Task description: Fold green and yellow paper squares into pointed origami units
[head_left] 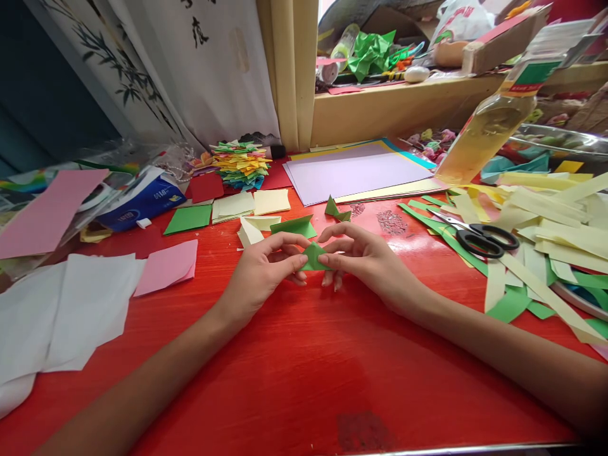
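A small piece of folded green paper [314, 257], roughly triangular, is held up between both hands over the red table [294, 367]. My left hand [270, 269] pinches its left corner between thumb and fingers. At the right corner, my right hand [358, 256] grips it the same way. Just beyond the fingers lie a folded green sheet [297, 225], a folded cream paper [250, 233] and a dark green folded piece [336, 210] with pointed tips. Behind them are a flat green square [189, 219] and cream squares [232, 206].
Black-handled scissors [487, 240] rest among cut paper strips [560, 240] at right. A tilted-looking bottle [494, 120] of yellowish liquid stands behind them. Large lilac sheets [356, 168] and a stack of folded papers [241, 166] are at the back. White sheets [90, 310] and pink paper [168, 267] lie left.
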`<state>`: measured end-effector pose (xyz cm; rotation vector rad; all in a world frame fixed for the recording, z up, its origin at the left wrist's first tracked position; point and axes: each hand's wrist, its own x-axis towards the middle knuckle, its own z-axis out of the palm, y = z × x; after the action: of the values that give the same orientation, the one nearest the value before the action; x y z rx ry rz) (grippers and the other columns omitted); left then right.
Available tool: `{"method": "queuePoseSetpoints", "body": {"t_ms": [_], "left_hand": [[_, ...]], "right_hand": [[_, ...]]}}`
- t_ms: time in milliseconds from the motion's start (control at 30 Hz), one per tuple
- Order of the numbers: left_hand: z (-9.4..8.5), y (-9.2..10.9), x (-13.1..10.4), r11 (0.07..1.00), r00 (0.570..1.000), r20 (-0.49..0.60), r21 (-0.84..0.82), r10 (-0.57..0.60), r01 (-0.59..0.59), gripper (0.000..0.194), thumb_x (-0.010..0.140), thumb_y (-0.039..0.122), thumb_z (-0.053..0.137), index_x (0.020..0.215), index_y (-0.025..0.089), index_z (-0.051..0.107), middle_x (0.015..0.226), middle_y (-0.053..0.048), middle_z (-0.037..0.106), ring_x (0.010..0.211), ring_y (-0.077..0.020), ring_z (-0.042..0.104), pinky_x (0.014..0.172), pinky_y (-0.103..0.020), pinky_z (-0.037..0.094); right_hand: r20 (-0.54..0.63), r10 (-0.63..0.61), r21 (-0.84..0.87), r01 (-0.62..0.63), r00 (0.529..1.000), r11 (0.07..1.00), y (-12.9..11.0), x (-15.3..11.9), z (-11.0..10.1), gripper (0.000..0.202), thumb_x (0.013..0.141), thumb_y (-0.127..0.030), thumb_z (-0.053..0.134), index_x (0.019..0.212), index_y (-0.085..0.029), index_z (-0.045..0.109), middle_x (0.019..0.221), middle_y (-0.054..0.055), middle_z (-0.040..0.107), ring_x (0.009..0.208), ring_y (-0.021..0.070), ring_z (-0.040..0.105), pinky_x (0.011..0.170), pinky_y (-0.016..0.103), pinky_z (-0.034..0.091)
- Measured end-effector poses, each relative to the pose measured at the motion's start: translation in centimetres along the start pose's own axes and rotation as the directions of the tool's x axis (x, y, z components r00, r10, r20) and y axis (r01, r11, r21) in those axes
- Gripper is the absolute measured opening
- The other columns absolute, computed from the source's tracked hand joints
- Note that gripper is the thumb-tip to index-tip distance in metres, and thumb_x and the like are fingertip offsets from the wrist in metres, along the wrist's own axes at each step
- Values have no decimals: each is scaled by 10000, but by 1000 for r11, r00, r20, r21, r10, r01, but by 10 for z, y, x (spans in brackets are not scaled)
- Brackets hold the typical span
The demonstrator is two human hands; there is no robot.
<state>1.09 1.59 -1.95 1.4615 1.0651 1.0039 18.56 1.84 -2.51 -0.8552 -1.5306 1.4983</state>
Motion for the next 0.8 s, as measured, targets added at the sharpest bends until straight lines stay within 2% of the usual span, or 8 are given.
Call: {"method": "queuePoseSetpoints", "body": {"t_ms": [400,567,800], "left_hand": [[4,2,-2,999,999,9,23,-39,39,132,711,231,617,814,159,576,713,22,579,556,-73,570,556,-192,500],[2,0,0,999,999,10,-41,-34,35,109,716,220,613,808,169,587,728,31,575,572,-78,596,588,-194,509],[-1,-1,0,983,995,-14,-161,-94,91,104,705,230,626,787,165,623,801,22,576,610,-67,576,625,-192,513]], "right_hand": [[21,92,-20,-92,996,996,2,2,-1,85,760,-201,572,819,-156,531,659,14,627,614,134,635,598,261,506],[-14,81,76,-80,997,994,4,3,-3,111,770,-208,568,876,-177,552,716,5,636,640,132,647,633,259,507],[-57,117,227,-101,992,969,7,4,-4,135,725,-256,634,838,-182,641,821,4,637,671,105,634,720,250,494]]}}
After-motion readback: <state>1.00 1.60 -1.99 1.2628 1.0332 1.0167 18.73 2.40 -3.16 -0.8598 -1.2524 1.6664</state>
